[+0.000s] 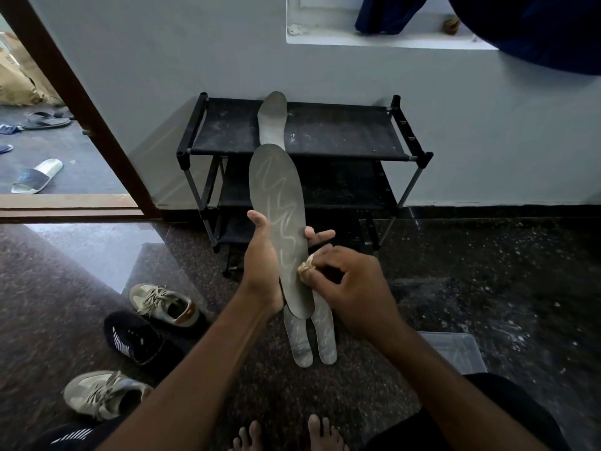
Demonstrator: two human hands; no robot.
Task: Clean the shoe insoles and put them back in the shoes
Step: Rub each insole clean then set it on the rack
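Note:
My left hand [261, 255] grips a long grey insole [276, 203] from underneath and holds it upright in front of me; pale wavy streaks run down its face. My right hand [351, 284] pinches a small beige cloth [306, 267] against the insole's lower right edge. Two more grey insoles [320, 336] lie side by side on the floor below. Another insole [272, 120] rests on the top shelf of the black shoe rack [341, 135], leaning on the wall. A beige sneaker [164, 304], a black shoe [135, 340] and a second beige sneaker [104, 393] sit on the floor at left.
A clear plastic tub [455, 349] stands on the dark speckled floor at right. My bare feet [286, 434] show at the bottom. An open doorway with a brown frame [74, 92] at left leads to sandals [35, 175] on another floor. Dark cloth [536, 24] hangs top right.

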